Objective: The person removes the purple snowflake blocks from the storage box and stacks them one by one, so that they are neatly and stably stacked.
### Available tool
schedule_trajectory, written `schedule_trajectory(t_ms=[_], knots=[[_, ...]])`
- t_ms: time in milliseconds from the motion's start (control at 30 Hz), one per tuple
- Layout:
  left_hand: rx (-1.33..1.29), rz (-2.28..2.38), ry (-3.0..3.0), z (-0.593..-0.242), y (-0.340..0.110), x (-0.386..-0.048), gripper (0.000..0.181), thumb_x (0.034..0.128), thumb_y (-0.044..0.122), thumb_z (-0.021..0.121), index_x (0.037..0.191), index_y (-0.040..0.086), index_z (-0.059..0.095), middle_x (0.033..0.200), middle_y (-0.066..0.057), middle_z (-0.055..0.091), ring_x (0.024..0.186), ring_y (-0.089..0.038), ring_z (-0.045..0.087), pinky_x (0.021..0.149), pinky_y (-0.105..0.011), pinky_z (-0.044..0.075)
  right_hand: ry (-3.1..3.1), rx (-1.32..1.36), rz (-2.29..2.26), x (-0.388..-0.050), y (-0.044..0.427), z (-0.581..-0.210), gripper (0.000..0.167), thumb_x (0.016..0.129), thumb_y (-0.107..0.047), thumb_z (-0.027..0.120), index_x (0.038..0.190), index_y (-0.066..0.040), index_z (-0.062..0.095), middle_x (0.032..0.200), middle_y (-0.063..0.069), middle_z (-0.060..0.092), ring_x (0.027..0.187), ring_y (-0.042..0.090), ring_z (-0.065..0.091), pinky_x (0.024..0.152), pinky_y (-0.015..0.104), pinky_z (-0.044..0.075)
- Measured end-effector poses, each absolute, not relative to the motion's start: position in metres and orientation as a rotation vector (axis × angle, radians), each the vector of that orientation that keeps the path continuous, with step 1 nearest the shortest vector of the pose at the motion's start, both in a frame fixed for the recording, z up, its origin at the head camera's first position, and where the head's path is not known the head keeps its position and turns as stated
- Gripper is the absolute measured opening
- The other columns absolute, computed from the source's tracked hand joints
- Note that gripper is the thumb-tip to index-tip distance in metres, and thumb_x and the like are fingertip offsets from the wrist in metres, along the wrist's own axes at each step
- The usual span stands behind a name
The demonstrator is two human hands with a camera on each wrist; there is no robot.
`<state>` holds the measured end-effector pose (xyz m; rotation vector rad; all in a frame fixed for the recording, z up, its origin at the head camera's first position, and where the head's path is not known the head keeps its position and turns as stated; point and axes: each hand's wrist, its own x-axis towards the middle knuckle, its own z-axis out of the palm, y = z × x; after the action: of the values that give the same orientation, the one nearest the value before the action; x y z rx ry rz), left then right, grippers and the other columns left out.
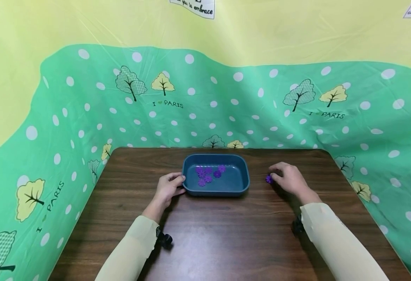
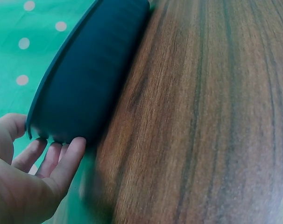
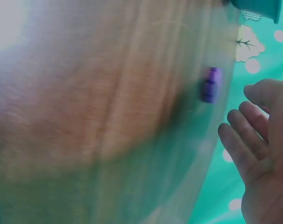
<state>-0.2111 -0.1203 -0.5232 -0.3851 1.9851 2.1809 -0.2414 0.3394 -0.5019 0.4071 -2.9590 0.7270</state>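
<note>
A dark blue rectangular plastic tray [image 1: 215,193] rests on the table with several small purple flower-shaped pieces [image 1: 208,178] inside, mostly toward its left half. My left hand [image 1: 167,189] grips the tray's left end; in the left wrist view the thumb lies at the rim and the fingertips [image 2: 77,145] press against the outer wall. To the right of the tray, one more purple flower-shaped piece [image 1: 268,179] is on the table by the fingertips of my right hand [image 1: 290,177]. The right wrist view shows that hand's fingers [image 3: 246,133] parted, with a gap between them and the piece [image 3: 211,85].
A brown wood-grain table [image 1: 205,238] spreads beneath everything. Green and yellow printed cloth [image 1: 247,97] hangs behind it and along both sides. Dark straps with a small device [image 1: 165,239] sit at the wrists.
</note>
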Motion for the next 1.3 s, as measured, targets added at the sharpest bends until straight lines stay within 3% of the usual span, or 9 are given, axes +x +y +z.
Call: schedule_trajectory(t_ms=[567,900,1300], knots=[[-0.394,2.178,1.987,-0.523,-0.121,-0.212,0.039,0.0954,0.013,0.072,0.131,-0.002,0.066,0.112,-0.014,0.068,0.091,-0.018,0.069,0.079,-0.039,0.065,-2.835,0.565,0.779,-0.258,0.289,-0.457,0.022,0.096,-0.017,0.073,0.116,-0.008,0.074,0.114,0.011,0.071,0.099,0.029,0.068,0.084,0.05,0.059],[-0.385,2.166,2.007,-0.523,-0.121,-0.21,0.039,0.0959,0.015,0.071,0.131,-0.001,0.066,0.118,-0.016,0.068,0.093,-0.017,0.07,0.082,-0.04,0.065,-2.846,0.668,0.851,-0.264,0.244,-0.446,0.029,0.094,-0.02,0.076,0.119,-0.007,0.073,0.114,0.011,0.07,0.099,0.029,0.07,0.085,0.05,0.061],[-0.373,2.201,2.007,-0.522,-0.12,-0.209,0.037,0.0959,0.012,0.072,0.13,-0.002,0.067,0.115,-0.013,0.068,0.094,-0.018,0.068,0.082,-0.039,0.065,-2.945,0.729,0.783,-0.274,0.195,-0.457,0.028,0.094,-0.018,0.076,0.12,-0.01,0.073,0.12,0.008,0.069,0.104,0.026,0.068,0.088,0.046,0.06]])
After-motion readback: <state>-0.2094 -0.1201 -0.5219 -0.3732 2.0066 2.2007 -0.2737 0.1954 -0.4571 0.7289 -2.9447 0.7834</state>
